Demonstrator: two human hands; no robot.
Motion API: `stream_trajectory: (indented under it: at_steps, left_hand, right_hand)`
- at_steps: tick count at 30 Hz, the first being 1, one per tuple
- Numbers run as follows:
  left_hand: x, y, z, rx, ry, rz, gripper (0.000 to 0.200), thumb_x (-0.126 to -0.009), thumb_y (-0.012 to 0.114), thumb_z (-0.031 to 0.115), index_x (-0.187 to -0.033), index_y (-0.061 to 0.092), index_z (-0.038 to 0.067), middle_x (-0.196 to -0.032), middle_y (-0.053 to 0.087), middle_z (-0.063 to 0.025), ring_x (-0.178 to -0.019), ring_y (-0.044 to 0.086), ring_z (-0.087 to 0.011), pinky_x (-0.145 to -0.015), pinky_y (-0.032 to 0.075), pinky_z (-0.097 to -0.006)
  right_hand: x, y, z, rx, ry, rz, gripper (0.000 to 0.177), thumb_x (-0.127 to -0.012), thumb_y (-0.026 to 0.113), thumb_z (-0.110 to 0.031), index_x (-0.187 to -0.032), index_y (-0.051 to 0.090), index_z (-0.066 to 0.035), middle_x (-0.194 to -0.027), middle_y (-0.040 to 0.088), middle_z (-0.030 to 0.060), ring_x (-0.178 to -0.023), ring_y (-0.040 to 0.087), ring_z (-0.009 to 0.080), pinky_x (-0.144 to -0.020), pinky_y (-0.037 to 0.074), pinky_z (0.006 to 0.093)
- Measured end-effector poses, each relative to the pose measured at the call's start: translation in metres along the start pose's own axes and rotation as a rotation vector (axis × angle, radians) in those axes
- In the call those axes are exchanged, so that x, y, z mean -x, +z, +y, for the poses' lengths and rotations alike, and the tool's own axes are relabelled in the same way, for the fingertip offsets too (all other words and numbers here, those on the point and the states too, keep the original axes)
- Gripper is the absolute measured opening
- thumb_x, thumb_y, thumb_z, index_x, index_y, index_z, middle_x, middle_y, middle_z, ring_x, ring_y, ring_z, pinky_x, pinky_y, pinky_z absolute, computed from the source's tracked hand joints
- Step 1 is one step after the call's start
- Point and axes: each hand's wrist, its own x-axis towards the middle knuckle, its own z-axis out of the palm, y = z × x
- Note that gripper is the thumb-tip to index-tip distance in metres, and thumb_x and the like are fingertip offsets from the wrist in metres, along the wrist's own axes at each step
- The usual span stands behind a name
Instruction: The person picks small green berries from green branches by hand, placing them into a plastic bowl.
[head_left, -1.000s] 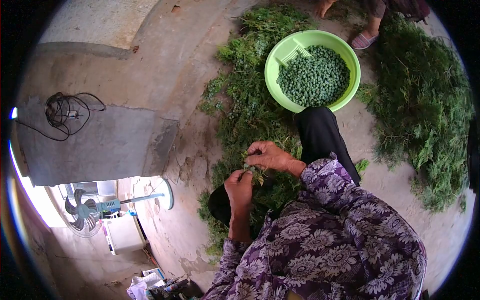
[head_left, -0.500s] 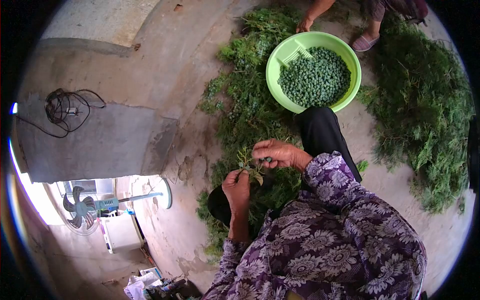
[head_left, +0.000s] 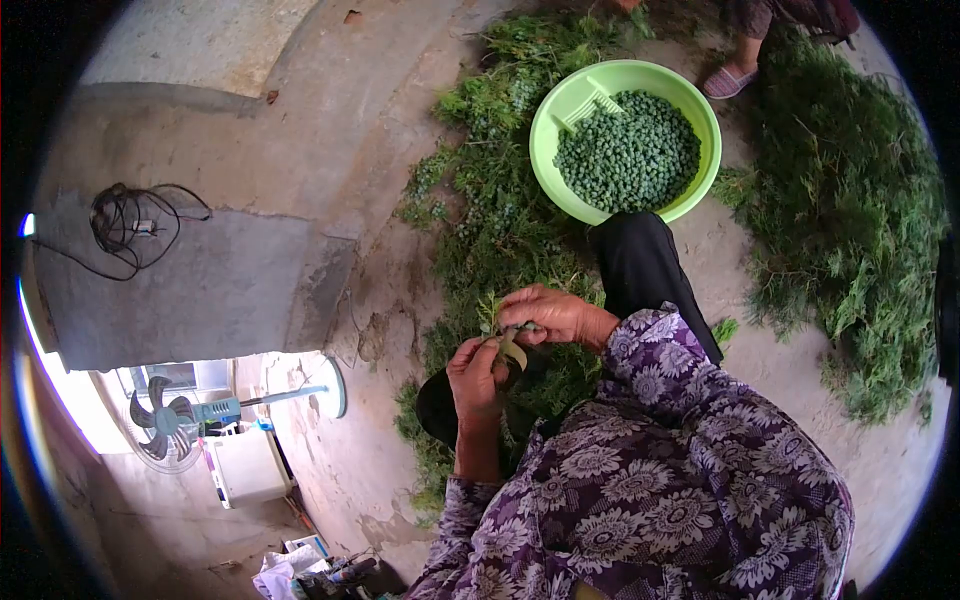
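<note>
Between finger and thumb, my left hand (head_left: pixel 476 380) pinches a small green sprig (head_left: pixel 488 306) with a pale yellowish leaf (head_left: pixel 514 351) hanging from it. My right hand (head_left: pixel 552 314) is closed right against the sprig, its fingertips at the stem. A few blue-green berries (head_left: pixel 527 327) show under its curled fingers; how many is hidden. Past my knee stands a light green plastic basin (head_left: pixel 543 165), heaped with round blue-green berries (head_left: pixel 628 150). The basin has a slotted, ridged section on its left side.
Cut evergreen branches (head_left: pixel 490 215) lie along the floor under my hands and left of the basin. A bigger pile (head_left: pixel 840 220) spreads on the right. Another person's slippered foot (head_left: pixel 731 82) is beyond the basin. A fan (head_left: pixel 165 420) and coiled cable (head_left: pixel 125 220) are on the left.
My right hand has moved slightly left and down onto the sprig, closing against my left fingers. The other person's hand has left the basin rim and is almost out of view at the top.
</note>
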Motion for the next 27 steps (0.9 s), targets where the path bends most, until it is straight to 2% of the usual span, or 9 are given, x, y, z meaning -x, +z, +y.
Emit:
stream_trajectory:
  at_steps: [1, 5, 7, 10, 13, 17, 22, 24, 27]
  left_hand:
    - [0.000, 0.000, 0.001, 0.085, -0.019, -0.012, 0.005, -0.076, 0.058, 0.007, -0.075, 0.058, 0.002, -0.059, 0.051, 0.0027, -0.042, 0.038, -0.0043, -0.038, 0.030, -0.0194]
    - [-0.010, -0.015, -0.009, -0.141, 0.037, -0.029, 0.007, -0.077, 0.057, 0.007, -0.077, 0.060, 0.000, -0.062, 0.053, 0.0015, -0.046, 0.043, -0.0055, -0.042, 0.034, -0.0203]
    - [-0.015, -0.022, -0.018, -0.584, 0.409, -0.026, 0.009, -0.076, 0.056, 0.007, -0.079, 0.060, -0.001, -0.064, 0.055, -0.0005, -0.052, 0.048, -0.0080, -0.048, 0.039, -0.0222]
    - [-0.008, -0.025, -0.016, -0.789, 0.397, 0.003, 0.011, -0.075, 0.056, 0.006, -0.079, 0.060, -0.003, -0.067, 0.057, -0.0031, -0.061, 0.050, -0.0083, -0.055, 0.040, -0.0253]
    - [-0.007, -0.020, -0.018, -0.869, 0.558, -0.002, 0.012, -0.072, 0.056, 0.008, -0.081, 0.060, 0.000, -0.064, 0.058, -0.0090, -0.057, 0.054, -0.0114, -0.054, 0.043, -0.0248]
    - [-0.005, -0.015, -0.013, -0.895, 0.520, -0.017, 0.014, -0.071, 0.057, 0.009, -0.080, 0.060, -0.001, -0.065, 0.058, -0.0123, -0.057, 0.055, -0.0117, -0.053, 0.043, -0.0264]
    - [0.002, -0.010, -0.004, -0.947, 0.384, 0.025, 0.014, -0.071, 0.060, 0.012, -0.078, 0.060, -0.001, -0.060, 0.054, -0.0122, -0.053, 0.049, -0.0095, -0.050, 0.040, -0.0270]
    - [-0.002, -0.014, -0.009, -0.919, 0.396, 0.008, 0.014, -0.071, 0.060, 0.012, -0.077, 0.060, -0.001, -0.058, 0.053, -0.0104, -0.052, 0.047, -0.0084, -0.049, 0.039, -0.0261]
    - [-0.002, -0.012, -0.007, -0.857, 0.353, -0.016, 0.014, -0.072, 0.060, 0.011, -0.076, 0.060, -0.001, -0.056, 0.051, -0.0065, -0.052, 0.044, -0.0062, -0.049, 0.038, -0.0243]
  right_hand:
    - [0.002, 0.003, -0.004, -0.228, -0.047, -0.011, 0.017, -0.079, 0.057, -0.016, -0.090, 0.055, -0.004, -0.070, 0.053, 0.0003, -0.053, 0.048, 0.0068, -0.039, 0.031, 0.0181]
    - [0.013, 0.005, -0.020, -0.268, -0.134, 0.070, 0.013, -0.080, 0.054, -0.011, -0.090, 0.052, -0.003, -0.077, 0.056, 0.0039, -0.053, 0.047, 0.0070, -0.038, 0.029, 0.0166]
    - [0.010, -0.003, -0.021, -0.241, -0.179, 0.120, 0.013, -0.080, 0.055, -0.010, -0.091, 0.053, -0.003, -0.077, 0.056, 0.0043, -0.053, 0.046, 0.0067, -0.038, 0.029, 0.0166]
    - [0.007, -0.009, -0.020, -0.213, -0.260, 0.114, 0.012, -0.079, 0.056, -0.007, -0.091, 0.056, -0.003, -0.074, 0.056, 0.0033, -0.051, 0.044, 0.0053, -0.038, 0.028, 0.0170]
    - [0.018, 0.010, -0.031, 0.237, -0.138, 0.137, 0.019, -0.074, 0.064, -0.014, -0.089, 0.060, -0.003, -0.072, 0.056, 0.0003, -0.052, 0.044, 0.0037, -0.041, 0.034, 0.0187]
    - [0.011, 0.014, -0.014, 0.709, -0.193, 0.130, 0.033, -0.069, 0.068, -0.019, -0.097, 0.059, -0.003, -0.081, 0.060, 0.0015, -0.058, 0.051, 0.0063, -0.051, 0.043, 0.0217]
    - [0.011, 0.016, -0.014, 0.867, -0.299, 0.105, 0.035, -0.068, 0.069, -0.021, -0.096, 0.059, -0.002, -0.082, 0.060, 0.0044, -0.064, 0.054, 0.0085, -0.054, 0.044, 0.0240]
    - [0.008, 0.013, -0.012, 0.832, -0.159, 0.093, 0.044, -0.066, 0.069, -0.030, -0.101, 0.059, -0.005, -0.098, 0.059, 0.0142, -0.089, 0.056, 0.0244, -0.078, 0.044, 0.0329]
    - [0.000, 0.006, 0.001, 0.983, -0.298, 0.098, 0.036, -0.069, 0.065, -0.029, -0.096, 0.061, -0.006, -0.095, 0.059, 0.0142, -0.085, 0.057, 0.0258, -0.075, 0.045, 0.0338]
